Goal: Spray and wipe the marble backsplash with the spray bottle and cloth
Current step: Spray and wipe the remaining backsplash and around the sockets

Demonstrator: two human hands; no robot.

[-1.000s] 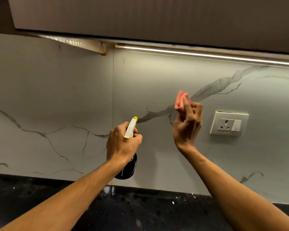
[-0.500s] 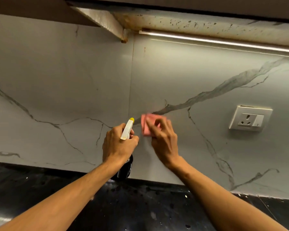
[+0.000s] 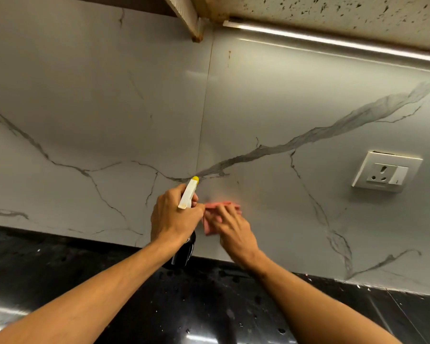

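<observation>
While the left hand (image 3: 174,217) grips the spray bottle (image 3: 187,196) at frame centre (aimed at the marble backsplash (image 3: 109,108), ready), the right hand (image 3: 231,230), laid flat, presses the pink cloth (image 3: 221,204) onto it to wipe.

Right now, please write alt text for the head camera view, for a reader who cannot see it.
A person's right hand presses a pink cloth against the marble backsplash, low down, above the black counter. Beside it, the left hand grips a spray bottle with its yellow nozzle toward the wall. A wall socket sits further right.
</observation>
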